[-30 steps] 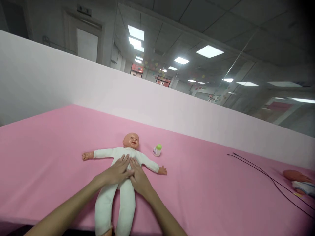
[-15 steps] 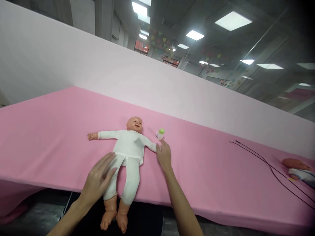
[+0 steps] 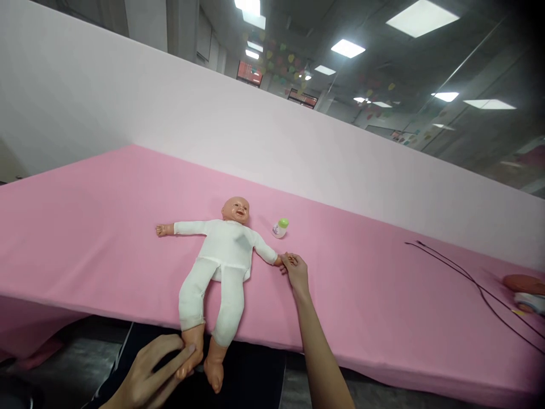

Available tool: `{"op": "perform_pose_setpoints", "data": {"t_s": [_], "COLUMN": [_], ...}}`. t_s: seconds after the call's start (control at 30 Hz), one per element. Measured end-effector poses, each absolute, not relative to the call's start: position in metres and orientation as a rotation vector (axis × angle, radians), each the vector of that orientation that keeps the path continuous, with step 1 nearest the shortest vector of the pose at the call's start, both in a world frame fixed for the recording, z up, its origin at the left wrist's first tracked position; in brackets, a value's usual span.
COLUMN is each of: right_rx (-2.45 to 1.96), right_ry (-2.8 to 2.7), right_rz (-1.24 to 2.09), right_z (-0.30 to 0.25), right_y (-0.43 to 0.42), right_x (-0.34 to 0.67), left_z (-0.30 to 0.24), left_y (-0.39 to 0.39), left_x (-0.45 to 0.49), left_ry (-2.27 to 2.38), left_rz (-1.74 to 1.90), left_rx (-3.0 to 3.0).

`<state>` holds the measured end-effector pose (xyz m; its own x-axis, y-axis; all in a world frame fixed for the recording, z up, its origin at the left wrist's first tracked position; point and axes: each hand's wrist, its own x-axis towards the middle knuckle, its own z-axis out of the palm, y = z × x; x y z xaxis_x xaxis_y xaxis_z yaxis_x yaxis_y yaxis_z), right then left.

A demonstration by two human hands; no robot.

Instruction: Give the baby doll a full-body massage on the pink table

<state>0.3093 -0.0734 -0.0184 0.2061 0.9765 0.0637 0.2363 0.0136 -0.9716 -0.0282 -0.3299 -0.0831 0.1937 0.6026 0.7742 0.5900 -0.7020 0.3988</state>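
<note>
A baby doll (image 3: 225, 250) in a white outfit lies on its back on the pink cloth, arms spread. Its lower legs and bare feet hang over the front edge of the table. My left hand (image 3: 155, 363) is closed around the doll's foot on the left side, fingers across the foot. My right hand (image 3: 298, 272) pinches the doll's small hand on the right side between thumb and fingers. A small baby bottle (image 3: 280, 228) with a green cap stands beside the doll's head, a little above my right hand.
The pink tablecloth (image 3: 366, 295) covers a long table, backed by a white partition (image 3: 255, 142). To the right, thin black cables (image 3: 460, 275) run across the cloth. Another doll (image 3: 522, 284) is partly cut off at the right edge.
My left hand has moved down from the doll's thigh to its foot and taken hold. My right hand has closed on the doll's hand, and the doll's arm reaches slightly further right.
</note>
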Motion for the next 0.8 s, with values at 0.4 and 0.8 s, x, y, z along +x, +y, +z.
{"op": "perform_pose_setpoints", "data": {"t_s": [0.4, 0.8], "right_rx": [-1.045, -1.157], "right_ry": [-1.013, -1.485], "right_rz": [0.984, 1.055], "right_z": [0.051, 0.054], "right_y": [-0.068, -0.062], "right_x": [0.251, 0.202], "left_z": [0.011, 0.02], "left_y": [-0.247, -0.162], "left_x": [-0.066, -0.059], "left_ry": [1.057, 1.152], "left_rz": [1.578, 1.466], "left_rx": [1.548, 1.214]}}
